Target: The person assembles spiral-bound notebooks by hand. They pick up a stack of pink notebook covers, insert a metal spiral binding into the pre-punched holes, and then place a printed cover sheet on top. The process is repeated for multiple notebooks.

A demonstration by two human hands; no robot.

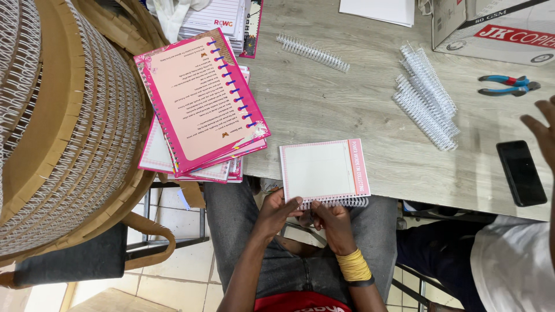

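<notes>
Both hands (306,216) pinch notebook (324,171) at table edge (404,193)

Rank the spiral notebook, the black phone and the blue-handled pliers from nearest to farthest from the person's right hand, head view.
From the right hand:
1. Spiral notebook, touching it, at the table edge.
2. Black phone, off to the right.
3. Blue-handled pliers, far right, farther up the table.

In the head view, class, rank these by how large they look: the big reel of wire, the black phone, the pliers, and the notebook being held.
1. Reel of wire, though nearest the camera.
2. Notebook, at both hands.
3. Phone.
4. Pliers.
</notes>
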